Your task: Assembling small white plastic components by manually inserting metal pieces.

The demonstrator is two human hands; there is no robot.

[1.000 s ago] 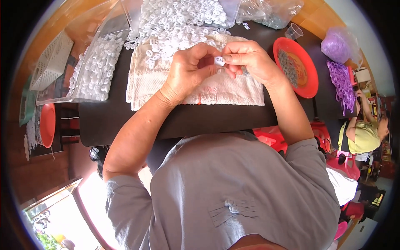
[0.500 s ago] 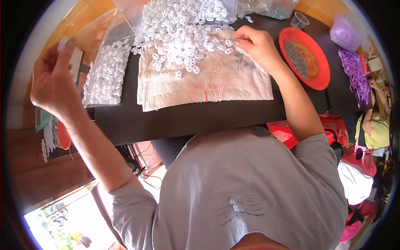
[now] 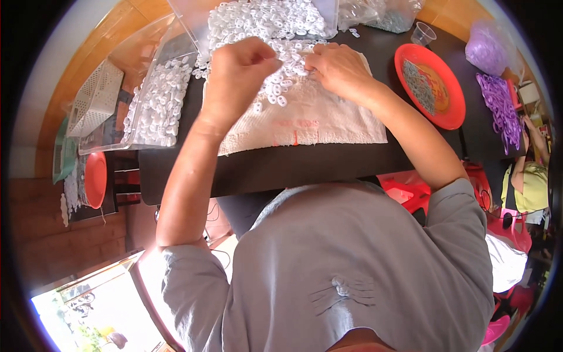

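Small white oval plastic pieces with holes (image 3: 281, 88) lie in a loose heap on a folded cream towel (image 3: 328, 126). Over the heap's left side is my left hand (image 3: 237, 76), slightly blurred, its fingers curled in; whatever they hold is hidden. Opposite it, at the heap's right edge, my right hand (image 3: 340, 70) bends its fingers down to the pieces with thumb and forefinger close together. I cannot make out what is between them. Behind both hands, more white pieces spill from a clear plastic bin (image 3: 331, 20).
To the left stand a clear tray of white pieces (image 3: 155, 108) and a white perforated basket (image 3: 97, 97). At the right, a red plate (image 3: 454, 108) holds small grey metal parts, near a clear cup (image 3: 423, 34) and purple straps (image 3: 498, 111). Another person (image 3: 531, 185) sits far right.
My left hand has swung from above the left tray rightward to the heap on the towel. My right hand has shifted slightly left and down, closer to the pieces.
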